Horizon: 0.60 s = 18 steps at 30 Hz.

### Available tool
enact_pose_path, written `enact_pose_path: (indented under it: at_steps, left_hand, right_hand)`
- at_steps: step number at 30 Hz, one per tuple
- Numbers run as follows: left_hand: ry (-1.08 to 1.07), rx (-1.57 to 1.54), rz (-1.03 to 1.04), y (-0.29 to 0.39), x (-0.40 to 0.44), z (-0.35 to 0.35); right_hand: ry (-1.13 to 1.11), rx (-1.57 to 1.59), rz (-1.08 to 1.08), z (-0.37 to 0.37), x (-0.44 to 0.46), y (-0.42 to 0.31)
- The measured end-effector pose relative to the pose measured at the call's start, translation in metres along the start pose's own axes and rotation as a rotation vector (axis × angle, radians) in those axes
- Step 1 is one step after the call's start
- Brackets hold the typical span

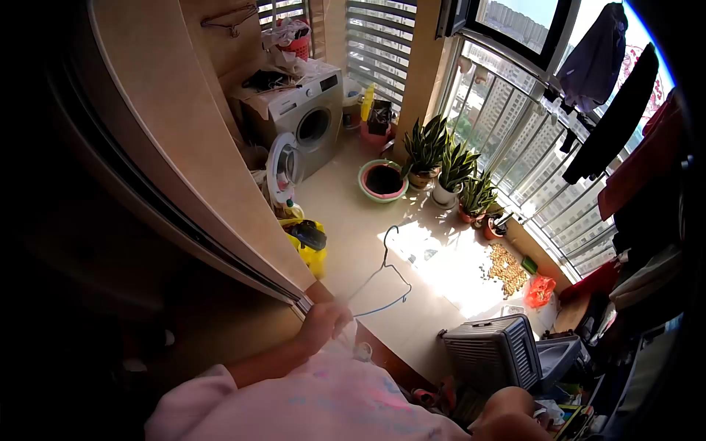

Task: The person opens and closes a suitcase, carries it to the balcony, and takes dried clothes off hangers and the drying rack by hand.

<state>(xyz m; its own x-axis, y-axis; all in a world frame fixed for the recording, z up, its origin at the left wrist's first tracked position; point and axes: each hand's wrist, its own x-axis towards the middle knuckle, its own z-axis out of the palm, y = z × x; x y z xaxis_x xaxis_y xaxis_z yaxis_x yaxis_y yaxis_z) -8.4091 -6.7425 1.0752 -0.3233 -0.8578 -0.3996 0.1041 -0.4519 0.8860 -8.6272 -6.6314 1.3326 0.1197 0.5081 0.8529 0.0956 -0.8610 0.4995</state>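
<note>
My left hand (327, 325) is closed around one end of a blue clothes hanger (403, 298), in front of my pink shirt. The hanger's hook points up and away, and no garment hangs on it. A pale, blurred thing (361, 351) shows just beside this hand; I cannot make out what it is. At the bottom right, my right arm (506, 413) is bent near a heap of clutter. The right hand is mostly hidden behind the arm, so its fingers do not show clearly.
A washing machine (309, 110) stands with its door (285, 167) open. Potted plants (457, 165) line the railing, near a basin (382, 181). An open grey suitcase (491, 353) lies at right, by spread-out nuts or seeds (506, 270). Clothes (618, 110) hang above. A door frame (220, 184) borders the left.
</note>
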Motion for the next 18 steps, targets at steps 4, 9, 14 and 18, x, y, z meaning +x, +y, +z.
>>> enact_pose_path:
  at_steps: [4, 9, 14, 18]
  left_hand:
    - [0.068, 0.067, -0.052, 0.022, 0.075, -0.004]
    - [0.183, -0.03, -0.013, 0.056, 0.204, -0.025]
    - [0.271, -0.148, 0.164, 0.09, 0.326, -0.036]
    - [0.266, -0.161, 0.13, 0.161, 0.372, -0.034]
  right_hand:
    - [-0.011, -0.161, -0.01, -0.024, -0.055, 0.081]
    - [-0.001, -0.14, -0.082, -0.042, -0.127, 0.192]
    - [0.061, -0.074, -0.107, -0.055, -0.195, 0.3]
    - [0.096, -0.02, -0.142, -0.061, -0.244, 0.381]
